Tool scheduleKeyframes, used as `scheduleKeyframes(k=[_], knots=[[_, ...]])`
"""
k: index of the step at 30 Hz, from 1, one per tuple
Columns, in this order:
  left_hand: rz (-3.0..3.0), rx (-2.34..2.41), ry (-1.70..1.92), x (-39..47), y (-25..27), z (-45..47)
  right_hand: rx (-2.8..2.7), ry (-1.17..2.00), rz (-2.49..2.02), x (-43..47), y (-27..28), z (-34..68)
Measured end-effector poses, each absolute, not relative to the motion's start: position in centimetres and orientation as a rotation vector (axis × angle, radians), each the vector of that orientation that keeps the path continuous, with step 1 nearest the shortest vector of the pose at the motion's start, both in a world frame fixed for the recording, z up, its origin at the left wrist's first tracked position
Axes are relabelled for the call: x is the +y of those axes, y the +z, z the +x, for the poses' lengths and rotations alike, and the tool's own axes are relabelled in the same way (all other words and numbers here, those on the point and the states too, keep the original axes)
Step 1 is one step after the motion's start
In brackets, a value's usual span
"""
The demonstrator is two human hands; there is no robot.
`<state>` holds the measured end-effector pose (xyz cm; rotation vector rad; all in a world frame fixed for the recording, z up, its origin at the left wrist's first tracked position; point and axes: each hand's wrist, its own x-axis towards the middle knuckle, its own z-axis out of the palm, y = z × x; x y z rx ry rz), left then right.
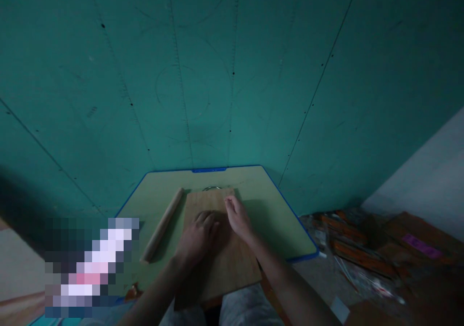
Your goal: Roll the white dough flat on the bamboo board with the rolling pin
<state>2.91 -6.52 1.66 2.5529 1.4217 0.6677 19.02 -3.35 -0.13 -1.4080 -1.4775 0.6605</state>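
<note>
A wooden cutting board [232,263] with a metal ring handle [212,188] at its far end lies in front of me, its near end above my lap. Over the middle of the board is my left hand [199,232], palm down with the fingers curled; anything under them is hidden. My right hand [237,216] rests at the far right part of the board, its fingers closed together and turned inward. What it may hold does not show. Left of the board lies a wooden rolling pin [163,227], touched by neither hand.
Beneath the board is a pale folding table [279,224] with a blue rim, pushed up to a green wall [203,75]. Cardboard and plastic packaging [362,253] clutters the floor at right. A blurred-out patch [94,268] covers the table's left side, near a small brown object [133,292].
</note>
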Motion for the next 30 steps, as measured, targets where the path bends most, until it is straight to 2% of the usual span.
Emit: scheduleKeyframes(k=[5, 11, 16, 23, 26, 30], knots=[[2.601, 1.349, 0.604, -8.1, 2.0, 5.6, -1.47, 0.634, -1.403, -3.2, -0.1, 18.9], [2.696, 1.247, 0.526, -6.2, 2.1, 6.4, -1.452, 0.635, -1.386, -3.3, -0.1, 19.1], [2.61, 1.371, 0.608, -4.8, 2.2, 5.3, -1.437, 0.637, -1.358, -3.4, -0.2, 19.2], [2.477, 1.304, 0.822, -4.2, 0.9, -0.1, -1.483, 0.612, -1.355, -3.3, -0.5, 19.6], [2.533, 1.332, 0.812, -4.4, 0.1, -2.3, -1.571, 0.567, -1.365, -3.7, -0.2, 19.3], [2.733, 1.241, 0.621, -5.0, -1.0, -2.1, -1.933, 0.456, -1.294, -5.0, 1.4, 18.5]])
